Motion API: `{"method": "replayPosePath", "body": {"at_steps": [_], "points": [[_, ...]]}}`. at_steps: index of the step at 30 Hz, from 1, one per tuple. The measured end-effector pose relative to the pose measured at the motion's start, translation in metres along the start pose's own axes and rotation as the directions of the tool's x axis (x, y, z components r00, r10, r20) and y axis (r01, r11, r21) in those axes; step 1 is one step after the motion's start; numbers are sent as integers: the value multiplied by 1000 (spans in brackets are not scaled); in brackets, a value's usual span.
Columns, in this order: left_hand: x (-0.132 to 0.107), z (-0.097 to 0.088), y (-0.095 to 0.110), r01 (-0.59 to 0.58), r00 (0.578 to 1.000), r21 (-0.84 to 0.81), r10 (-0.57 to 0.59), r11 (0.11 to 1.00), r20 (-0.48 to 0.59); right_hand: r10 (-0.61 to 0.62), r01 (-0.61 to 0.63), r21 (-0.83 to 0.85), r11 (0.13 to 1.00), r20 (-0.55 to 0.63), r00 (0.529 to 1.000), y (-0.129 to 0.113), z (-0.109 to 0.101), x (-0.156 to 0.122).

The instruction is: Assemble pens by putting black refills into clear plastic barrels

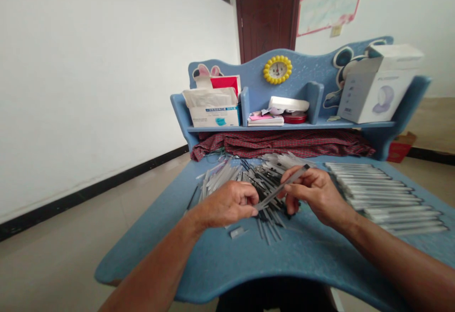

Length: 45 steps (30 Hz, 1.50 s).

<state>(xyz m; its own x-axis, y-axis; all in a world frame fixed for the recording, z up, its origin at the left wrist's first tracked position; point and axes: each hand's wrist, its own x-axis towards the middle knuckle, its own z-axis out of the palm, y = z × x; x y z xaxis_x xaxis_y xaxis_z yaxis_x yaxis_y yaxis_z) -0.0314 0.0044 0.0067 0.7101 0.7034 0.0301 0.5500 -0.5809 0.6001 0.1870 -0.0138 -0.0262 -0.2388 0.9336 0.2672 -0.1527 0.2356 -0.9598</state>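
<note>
Both of the worker's hands are busy with one slim, clear-grey stick (277,192), held aslant above the table (213,264). The left hand (229,203) has its grip pinched on the lower end, thumb and fingers meeting right at the tip. The right hand (314,193) grasps the stick further up, thumb against the fingers, and a dark tip pokes out past that grip, raised higher than the other end. So the middle of the stick runs bare between the two hands; I can't make out whether it is one piece or two joined.

Behind and below it I see a loose heap of pale sleeves (223,175) and dark rods, pointing every way. A small clear scrap (237,232) lies just beside the left hand, on the near side. Beyond the right hand, filled sticks (377,191) lie side by side in a neat bank, well apart from the left hand.
</note>
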Motion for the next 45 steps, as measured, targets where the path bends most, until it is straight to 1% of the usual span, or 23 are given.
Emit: {"method": "replayPosePath", "body": {"at_steps": [3,7,9,13,17,19,21,23,25,27,30,32,37,41,45], "points": [[0,3,-1,65,998,-83,-67,994,-18,-22,22,0,1000,-5,1000,0,-1,0],[2,9,0,127,991,-201,-132,971,-13,-51,52,-54,997,11,999,-5,-1,-2],[5,13,2,118,992,-253,-128,960,-22,-61,64,-93,994,31,998,-9,-1,-3],[10,23,4,42,996,-307,-66,951,-67,-83,94,-167,981,69,994,-21,-2,-4],[16,38,7,95,993,-404,-117,910,-31,-94,124,-288,950,113,989,-34,-6,-6],[20,46,11,88,994,-431,-107,898,-22,-79,123,-342,932,138,987,-40,-8,-7],[24,52,15,59,997,-423,-77,904,-27,-69,124,-378,917,157,985,-44,-9,-8],[27,58,19,28,999,-380,-42,925,-30,-55,120,-413,903,166,985,-47,-10,-10],[29,62,22,-4,1000,-324,-5,946,-27,-14,91,-456,885,169,985,-48,-11,-13],[29,66,23,-33,999,-287,29,957,-19,48,53,-469,882,201,978,-48,-12,-15],[28,70,25,-54,999,-259,53,964,-11,121,18,-422,906,300,946,-45,-14,-16],[27,73,25,-64,998,-233,61,970,-21,161,-8,-404,915,345,925,-43,-15,-16],[26,75,24,-88,996,-152,85,984,-25,278,-79,-473,877,367,888,-40,-19,-14],[26,74,23,-100,995,-133,101,986,-2,297,-69,-472,879,429,853,-39,-21,-12],[24,73,25,-122,992,-135,124,983,2,306,-65,-487,871,434,848,-42,-19,-13]]}}
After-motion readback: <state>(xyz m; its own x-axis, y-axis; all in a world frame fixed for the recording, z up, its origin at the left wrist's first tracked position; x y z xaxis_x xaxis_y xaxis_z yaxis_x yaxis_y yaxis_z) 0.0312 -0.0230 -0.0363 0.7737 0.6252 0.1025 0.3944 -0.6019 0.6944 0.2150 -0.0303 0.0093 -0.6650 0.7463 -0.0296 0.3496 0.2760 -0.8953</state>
